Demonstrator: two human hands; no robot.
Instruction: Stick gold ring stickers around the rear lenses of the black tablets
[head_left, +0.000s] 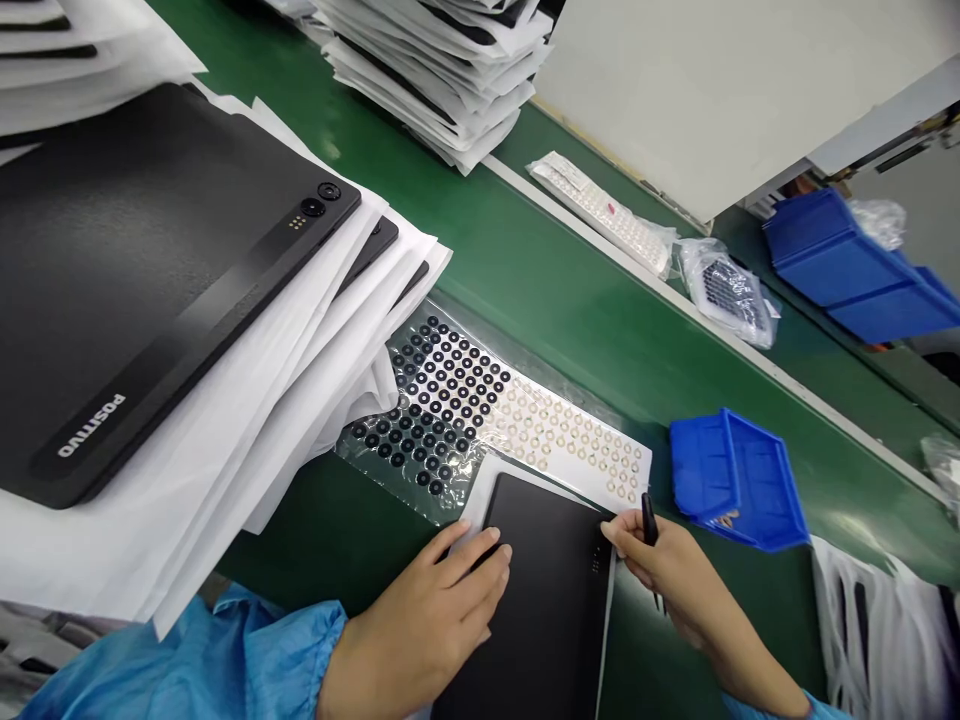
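Note:
A black tablet back cover (pixel 540 600) lies on a white sheet at the lower middle. My left hand (pixel 427 620) rests along its left edge, fingers stretched out and touching the surface. At the cover's upper right corner, my right hand (pixel 667 565) pinches thumb and index finger together. A slim black pen-like tool (pixel 649 520) is tucked in that hand; its exact kind is unclear. Whether the fingertips also hold a small part is hidden. Just beyond the cover lies a sticker sheet with black rings (pixel 457 390) and pale rings (pixel 570 425), partly over clear plastic film.
On the left, a stack of black covers (pixel 150 250) rises, interleaved with white sheets. Another stack (pixel 450 80) stands at the back. A blue bin (pixel 739 480) is right of the sticker sheet. Bagged parts (pixel 727 290) lie beyond a pale strip, near more blue bins (pixel 847 260).

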